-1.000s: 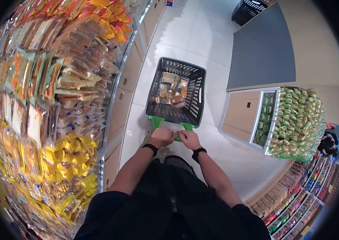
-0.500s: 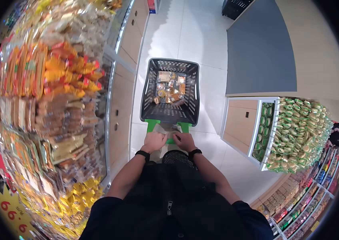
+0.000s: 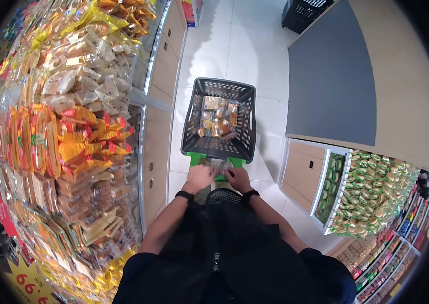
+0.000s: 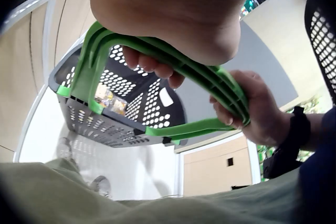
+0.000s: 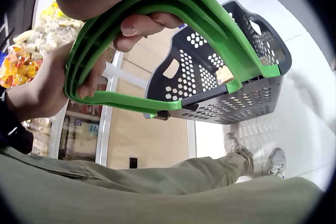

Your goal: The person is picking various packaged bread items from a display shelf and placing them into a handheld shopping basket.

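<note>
Both hands grip the green handle of a black rolling shopping basket in front of the body. My left hand holds the left side, its fingertips curling under the bar in the left wrist view. On the other side my right hand wraps the same handle, and its fingers show beneath it in the right wrist view. Inside the basket lie several packaged food items in clear wrappers, grouped on its floor. The basket leans back toward the body.
Along the left runs a display piled with wrapped breads above wooden cabinets. A grey panel and a stand of green-wrapped packs line the right. More black baskets stand at the far right. Pale floor tiles stretch ahead.
The left display and the green-wrapped stand have slid down the head view as the person and basket moved forward. The hands, nearly touching earlier, are slightly apart and still grip the handle.
</note>
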{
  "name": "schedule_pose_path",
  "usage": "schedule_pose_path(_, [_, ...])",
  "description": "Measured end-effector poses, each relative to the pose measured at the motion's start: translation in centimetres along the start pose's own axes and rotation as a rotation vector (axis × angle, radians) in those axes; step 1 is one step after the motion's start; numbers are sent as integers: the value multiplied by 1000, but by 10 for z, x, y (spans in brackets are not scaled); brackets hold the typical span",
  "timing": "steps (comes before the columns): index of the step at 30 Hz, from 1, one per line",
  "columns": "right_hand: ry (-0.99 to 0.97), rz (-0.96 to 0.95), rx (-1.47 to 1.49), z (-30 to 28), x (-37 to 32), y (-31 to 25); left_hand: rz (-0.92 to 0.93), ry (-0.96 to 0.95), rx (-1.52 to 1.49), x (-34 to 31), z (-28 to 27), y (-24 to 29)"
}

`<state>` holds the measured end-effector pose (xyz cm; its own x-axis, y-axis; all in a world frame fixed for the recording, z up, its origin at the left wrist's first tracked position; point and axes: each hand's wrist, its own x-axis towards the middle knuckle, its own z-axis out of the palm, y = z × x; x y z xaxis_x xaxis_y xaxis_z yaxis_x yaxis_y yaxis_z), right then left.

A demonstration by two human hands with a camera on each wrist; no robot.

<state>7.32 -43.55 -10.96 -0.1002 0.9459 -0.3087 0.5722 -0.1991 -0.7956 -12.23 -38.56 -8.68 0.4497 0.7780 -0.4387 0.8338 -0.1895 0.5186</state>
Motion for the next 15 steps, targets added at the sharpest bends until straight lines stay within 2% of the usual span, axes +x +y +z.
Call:
schedule_pose_path(1, [7,42,3,-3,7,-3,-19,77,-84,9,-7,1])
schedule_pose_path(2, [14,84,6,-5,14,-8,-60,-48,-151,13,-23,2])
schedule_pose_path(4, [-30,152,-34,-7,30,-10,-4,-68,-156,26,-27,-10])
schedule_pose_path(6, [-175,250,126,-5,42,-6,54,-109,-238,26,-31,-25])
schedule_pose_path(8, [-248,249,110,-4,54,-14,112,-165,-304,22,-46,-39])
schedule_pose_path(10, [-421,236,-71,-15,72,-28,156,-181,-334,24,-58,-46])
schedule_pose_path(11, [-444,187,-160,-22,88,-26,191,-198,-288,29,-56,-51])
schedule_pose_path(12, [-450,198,-158,-28,108,-22,189,-208,-295,35,-52,-52])
schedule_pose_path(14, [-316,244,31,-34,148,-17,197,-277,-232,35,-52,-54])
schedule_pose_path(15, [-307,316,85,-37,181,-7,291,-232,-220,38,-50,-54])
